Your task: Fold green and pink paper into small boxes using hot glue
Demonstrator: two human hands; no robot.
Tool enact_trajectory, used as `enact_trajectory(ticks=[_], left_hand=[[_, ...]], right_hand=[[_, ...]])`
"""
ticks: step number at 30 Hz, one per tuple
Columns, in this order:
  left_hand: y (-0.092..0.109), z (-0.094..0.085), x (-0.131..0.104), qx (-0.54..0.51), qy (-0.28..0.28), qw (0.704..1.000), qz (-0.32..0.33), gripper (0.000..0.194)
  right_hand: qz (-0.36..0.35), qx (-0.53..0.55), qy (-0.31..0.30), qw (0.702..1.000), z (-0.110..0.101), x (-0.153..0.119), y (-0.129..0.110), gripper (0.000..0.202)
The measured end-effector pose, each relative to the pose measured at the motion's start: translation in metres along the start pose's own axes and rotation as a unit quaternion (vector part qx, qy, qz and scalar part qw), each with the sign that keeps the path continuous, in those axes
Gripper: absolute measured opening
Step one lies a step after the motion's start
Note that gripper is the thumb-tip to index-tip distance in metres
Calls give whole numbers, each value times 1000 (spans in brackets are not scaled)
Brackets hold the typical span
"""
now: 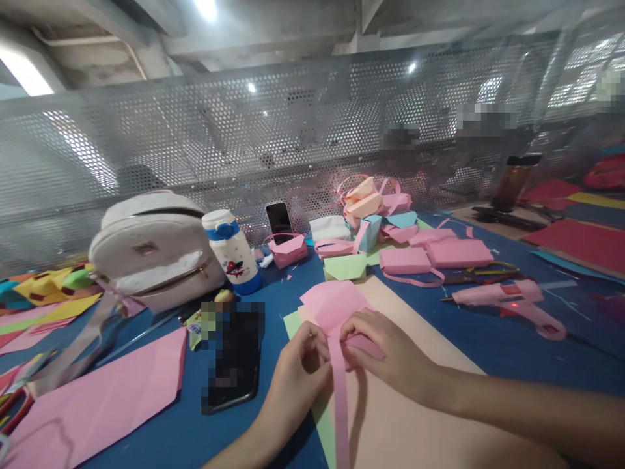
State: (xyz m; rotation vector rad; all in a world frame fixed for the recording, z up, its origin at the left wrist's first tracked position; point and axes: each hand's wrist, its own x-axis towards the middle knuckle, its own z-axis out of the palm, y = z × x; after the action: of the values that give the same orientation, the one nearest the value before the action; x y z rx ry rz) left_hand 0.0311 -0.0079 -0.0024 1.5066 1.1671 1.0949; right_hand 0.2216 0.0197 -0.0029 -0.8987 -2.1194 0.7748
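Note:
Both hands are closed on a pink folded paper bag (336,303) with its flap raised away from me. A long pink paper strip (340,404) runs from it down toward me. My left hand (306,365) pinches at the left edge of the strip's upper end. My right hand (385,352) grips the bag's right side, fingertips close to the strip; part of the bag is hidden behind these fingers. Beneath lies a stack of peach paper (415,417), with a green sheet (325,426) showing at its left edge.
Finished-looking paper bags (364,202) crowd the back. On the right lie a pink glue gun (512,301) and yellow-handled pliers (488,270). To the left are a phone (239,365), bottle (232,251), white backpack (156,247) and pink sheets (112,397). A perforated metal screen (219,143) stands behind.

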Motion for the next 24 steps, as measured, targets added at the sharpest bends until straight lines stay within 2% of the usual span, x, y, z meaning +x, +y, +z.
enact_trajectory(ticks=[5,12,17,24], left_hand=[[-4,-4,-1,-13,8,1000,-5,21],[-4,-6,-1,67,3,998,-5,4],[-4,-5,-1,79,-3,997,-21,6],[-5,-5,-2,81,-14,997,-6,6]], right_hand=[[-2,-29,12,999,-1,0,0,10],[-12,-45,2,999,0,0,2,9],[-15,-44,-3,999,0,1,2,12],[-45,-83,-24,995,1,3,2,11]])
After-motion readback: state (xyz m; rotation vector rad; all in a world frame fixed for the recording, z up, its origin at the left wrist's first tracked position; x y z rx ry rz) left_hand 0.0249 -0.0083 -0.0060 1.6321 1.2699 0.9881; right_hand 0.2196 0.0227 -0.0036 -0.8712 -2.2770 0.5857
